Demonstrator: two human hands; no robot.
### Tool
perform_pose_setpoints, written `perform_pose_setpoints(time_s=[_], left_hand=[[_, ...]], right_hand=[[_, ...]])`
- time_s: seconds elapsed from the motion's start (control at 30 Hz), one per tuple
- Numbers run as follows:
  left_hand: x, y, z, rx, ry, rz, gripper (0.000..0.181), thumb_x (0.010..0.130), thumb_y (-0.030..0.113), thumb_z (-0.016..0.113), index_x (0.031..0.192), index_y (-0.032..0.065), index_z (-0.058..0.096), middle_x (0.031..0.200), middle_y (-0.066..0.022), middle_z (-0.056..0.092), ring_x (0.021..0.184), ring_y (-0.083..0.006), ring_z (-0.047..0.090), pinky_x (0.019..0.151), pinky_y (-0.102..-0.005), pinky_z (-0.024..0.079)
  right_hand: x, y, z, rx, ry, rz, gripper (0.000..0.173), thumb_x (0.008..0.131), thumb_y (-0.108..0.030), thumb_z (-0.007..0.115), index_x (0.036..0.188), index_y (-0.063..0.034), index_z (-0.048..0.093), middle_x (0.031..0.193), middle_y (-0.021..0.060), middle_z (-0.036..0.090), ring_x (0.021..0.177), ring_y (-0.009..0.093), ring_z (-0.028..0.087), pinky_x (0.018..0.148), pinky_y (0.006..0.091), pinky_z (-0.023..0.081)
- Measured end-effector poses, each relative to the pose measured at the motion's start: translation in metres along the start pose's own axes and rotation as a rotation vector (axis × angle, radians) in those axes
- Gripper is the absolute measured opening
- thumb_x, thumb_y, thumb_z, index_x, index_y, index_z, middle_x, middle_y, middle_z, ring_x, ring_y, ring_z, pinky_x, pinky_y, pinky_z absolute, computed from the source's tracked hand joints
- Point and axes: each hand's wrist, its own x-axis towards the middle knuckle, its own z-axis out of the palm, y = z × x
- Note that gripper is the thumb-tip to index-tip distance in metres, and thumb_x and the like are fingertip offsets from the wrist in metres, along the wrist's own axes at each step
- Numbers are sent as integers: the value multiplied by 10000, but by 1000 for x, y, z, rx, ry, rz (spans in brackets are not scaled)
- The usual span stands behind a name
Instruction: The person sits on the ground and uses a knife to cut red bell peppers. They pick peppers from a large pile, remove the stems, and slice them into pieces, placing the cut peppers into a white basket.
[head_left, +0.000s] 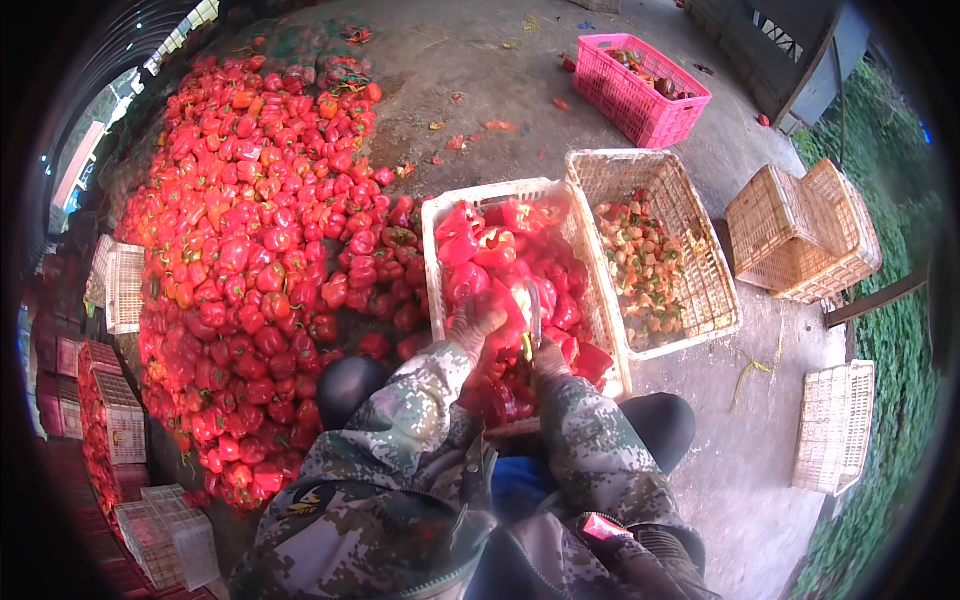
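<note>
My left hand (474, 328) holds a red bell pepper (504, 315), which is partly blurred. In my right hand (553, 358) is a knife (535, 304), its curved blade pointing away from me and against the pepper's right side. A green stem (527, 347) shows by the blade. Both hands are above a white plastic crate (431, 247) between my knees, filled with cut, opened red peppers (496, 246). To its right, a second white crate (709, 300) holds cut-out pepper cores (637, 262) with seeds and green stems.
A large heap of whole red peppers (255, 285) spreads over the concrete floor (450, 82) at left. A pink crate (637, 112) with scraps stands beyond. White crates (802, 232) lie at right, another (834, 427) nearer me. More crates (169, 532) stand at lower left.
</note>
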Motion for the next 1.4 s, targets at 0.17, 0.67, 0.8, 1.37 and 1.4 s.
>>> perform_pose_setpoints(time_s=[0.17, 0.67, 0.8, 1.37, 1.4], left_hand=[[9, -6, -29, -297, -54, -350, 529, 769, 152, 705, 1237, 47, 482, 1142, -79, 588, 1044, -229, 582, 928, -384, 472], [-14, 4, -16, 1032, -491, 245, 851, 596, 228, 867, 1295, 39, 418, 1235, -119, 484, 1185, -231, 444, 997, -371, 371], [-21, 10, -22, 503, -336, -200, 538, 713, 107, 771, 1176, 55, 501, 986, -50, 607, 928, -139, 567, 807, -322, 490], [68, -23, -23, 408, 187, 98, 608, 799, 305, 710, 1284, 61, 438, 1257, -103, 519, 1143, -193, 495, 962, -319, 414], [74, -15, -12, 862, 230, 154, 619, 797, 327, 694, 1288, 55, 433, 1266, -148, 507, 1155, -249, 497, 975, -355, 407]], right_hand=[[-7, 1, -18, 25, 236, -237, 223, 747, -65, 624, 958, 1, 595, 741, 59, 615, 669, 120, 578, 598, 280, 474], [-37, -46, -7, 197, -395, -41, 359, 664, -157, 798, 939, -10, 620, 706, 50, 630, 526, 127, 568, 452, 250, 422], [-39, -37, 9, 276, -337, 17, 146, 740, -33, 652, 877, -62, 609, 711, 41, 615, 585, 160, 589, 506, 257, 474], [-24, -126, -89, 15, 312, -635, 229, 805, -149, 678, 991, -35, 607, 736, 57, 617, 564, 122, 563, 457, 257, 444], [-7, -128, -120, -45, 358, -634, 206, 829, -173, 678, 980, -50, 613, 742, 48, 617, 577, 122, 566, 480, 264, 453]])
